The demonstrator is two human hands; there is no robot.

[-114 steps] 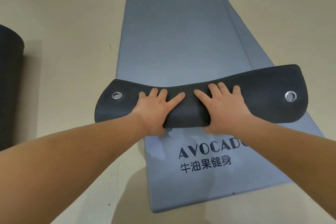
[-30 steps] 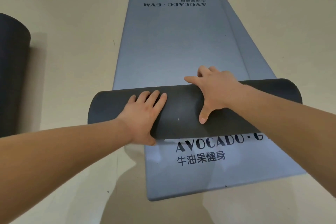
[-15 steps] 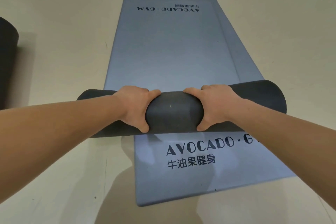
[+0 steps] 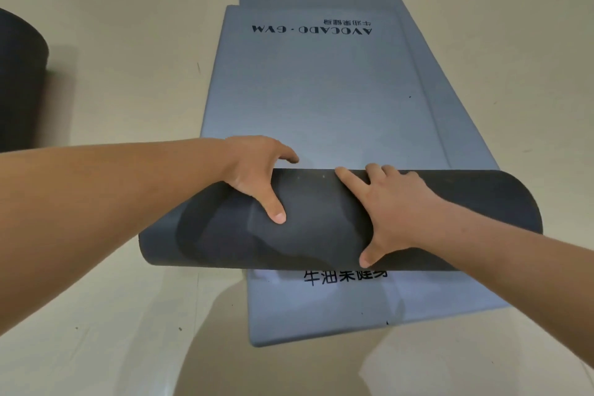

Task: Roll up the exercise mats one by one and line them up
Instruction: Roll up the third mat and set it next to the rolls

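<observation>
Shift: roll (image 4: 321, 228) fatter than a second ago, now covers the upper print line on the bottom mat (image 4: 353, 309); right hand (image 4: 395, 209) flattens out of its curled grip.
Left hand (image 4: 254, 170): curls over the roll's 12 o'clock edge, thumb on the near face, holding it.
Right hand: fingers wide and straight, presses the roll; thumb hooks the 6 o'clock side.
Top mat (image 4: 321, 100): mostly flat, stretches toward 12 o'clock from the roll.
Done: one finished roll (image 4: 19, 80) at 9 o'clock on the floor (image 4: 128, 42).
In hand: top mat, by the look only its first stretch rolled.
Remaining: rest of this mat, whole bottom mat, then lining up.
</observation>
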